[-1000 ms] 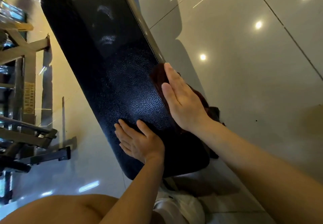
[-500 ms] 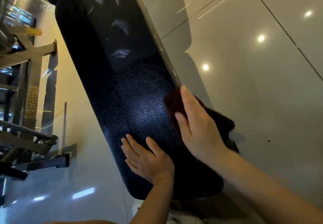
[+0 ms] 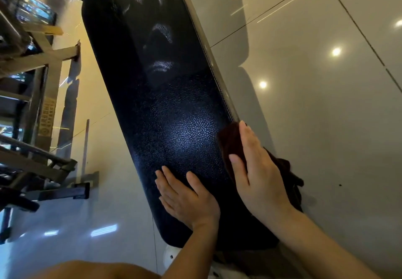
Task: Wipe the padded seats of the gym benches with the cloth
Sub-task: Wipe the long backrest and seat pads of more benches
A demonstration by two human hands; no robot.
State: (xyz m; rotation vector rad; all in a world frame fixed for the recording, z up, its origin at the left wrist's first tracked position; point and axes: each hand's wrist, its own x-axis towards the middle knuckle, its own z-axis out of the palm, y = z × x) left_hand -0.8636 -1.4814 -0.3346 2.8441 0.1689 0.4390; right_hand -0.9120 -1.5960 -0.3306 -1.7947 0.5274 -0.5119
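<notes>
Dark reddish-brown cloth (image 3: 231,146), bunched along the right edge of the padded seat (image 3: 174,113), near its closer end; part of it spilling off the edge behind the wrist. Pressed flat under the right hand (image 3: 258,170), fingers straight and together, pointing up along the seat's edge; no curl around the fabric, so a released grip, palm bearing down on the cloth rather than pinching it.

Black padded seat, long and narrow, running from top centre down to bottom centre, tilted on a diagonal. Pebbled leather-like grain, bright sheen in the middle, pale streaky reflections farther up. Pale metal strip (image 3: 204,45) along its right side.

Left hand (image 3: 187,200) laid flat on the seat's near end, to the left of the cloth and apart from it, fingers spread and straight, grip released, holding nothing. Both bare forearms entering from the bottom edge.

Glossy grey tiled floor (image 3: 326,104) all around, with thin grout lines and round reflections of ceiling lights. Grey metal gym frame (image 3: 39,96) at far left, angled bars and a yellowish label too blurred to read. Bare knee (image 3: 91,271) at the bottom edge, and something white (image 3: 171,257) just under the seat's near end, not identifiable.
</notes>
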